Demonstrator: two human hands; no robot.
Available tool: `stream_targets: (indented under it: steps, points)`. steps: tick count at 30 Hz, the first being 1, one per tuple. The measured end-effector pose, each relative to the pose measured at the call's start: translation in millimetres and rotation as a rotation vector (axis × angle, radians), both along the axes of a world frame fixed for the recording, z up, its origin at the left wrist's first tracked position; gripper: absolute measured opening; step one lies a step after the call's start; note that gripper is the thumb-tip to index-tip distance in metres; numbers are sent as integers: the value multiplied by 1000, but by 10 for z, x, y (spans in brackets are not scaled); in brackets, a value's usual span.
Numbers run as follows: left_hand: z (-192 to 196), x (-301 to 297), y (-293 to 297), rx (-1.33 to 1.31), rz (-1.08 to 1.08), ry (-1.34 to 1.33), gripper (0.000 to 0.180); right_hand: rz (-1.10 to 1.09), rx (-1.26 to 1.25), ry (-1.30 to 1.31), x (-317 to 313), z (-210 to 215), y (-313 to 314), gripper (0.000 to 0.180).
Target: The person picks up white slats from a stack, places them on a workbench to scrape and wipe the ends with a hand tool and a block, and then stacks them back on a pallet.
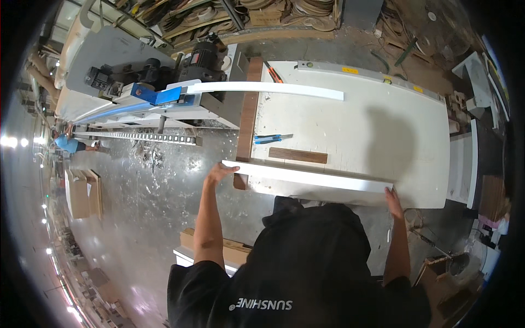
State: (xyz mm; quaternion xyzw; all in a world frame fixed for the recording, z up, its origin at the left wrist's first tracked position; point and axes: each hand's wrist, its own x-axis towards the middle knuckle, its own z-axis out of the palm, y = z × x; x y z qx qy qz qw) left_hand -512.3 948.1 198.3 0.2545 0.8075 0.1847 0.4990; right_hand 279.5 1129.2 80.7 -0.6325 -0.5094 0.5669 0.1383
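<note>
A long white strip of board (311,177) lies along the near side of a pale worktable (350,131). My left hand (220,173) grips its left end, thumb on the top face and fingers beneath. At the opposite end my right hand (394,203) is closed on the corner, its lower fingers partly hidden. Beyond the strip rest a short brown wood-grain piece (298,155) and a blue utility knife (272,139). Farther back is an orange-and-black utility knife (273,72).
Another white strip (268,87) runs from the machine (169,98) at left onto the table. A long metal level (377,79) lies along the far edge. Cartons (82,192) stand on the floor at left. A person in blue (66,143) is beside the machine's far end.
</note>
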Motion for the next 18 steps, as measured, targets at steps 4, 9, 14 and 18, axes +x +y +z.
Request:
stream_targets:
  steps: [4, 9, 14, 18]
  points:
    - [-272, -126, -208, 124, 71, -29, 78, 16, 24, -34, -180, 45, 28, 81]
    - [-190, -107, -158, 67, 48, -59, 87, -2, 10, -12, -218, 194, 7, 81]
    - [-272, -179, -49, 214, 93, 209, 102, -88, 6, -107, -249, 86, -100, 73]
    - [-167, 169, 885, 454, -20, 738, 91, -256, 265, -55, -8, -197, -621, 62]
